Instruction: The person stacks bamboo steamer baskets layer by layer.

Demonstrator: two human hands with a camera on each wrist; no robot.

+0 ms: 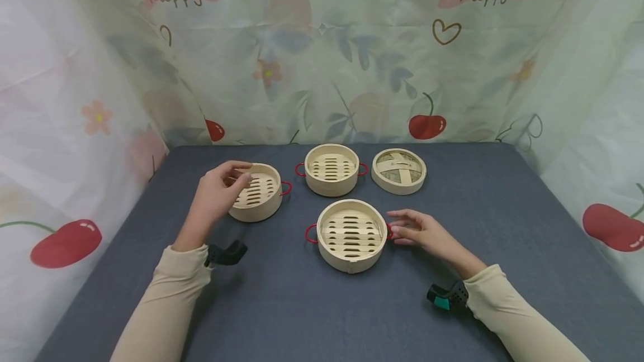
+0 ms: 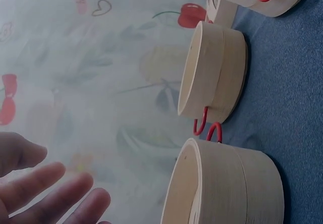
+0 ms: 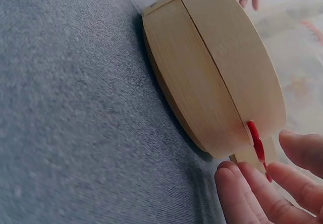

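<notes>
In the head view, a round bamboo steamer basket [image 1: 352, 262] with red side handles and a slatted base stands at the front middle. My right hand [image 1: 421, 231] is beside its right red handle [image 3: 257, 146], fingers loosely extended and fingertips right at the handle. The right wrist view shows the thumb apart from the other fingers. At the left, my left hand [image 1: 213, 193] hovers by a second steamer basket [image 1: 260, 212], overlapping its left rim and hiding its left handle. Its fingers [image 2: 48, 196] are relaxed and hold nothing in the left wrist view.
A third steamer basket [image 1: 332, 187] with red handles stands at the back middle. To its right lies a woven bamboo lid [image 1: 401, 184]. All rest on a dark blue-grey tablecloth [image 1: 312, 317], with a printed curtain [image 1: 322, 88] behind and at both sides.
</notes>
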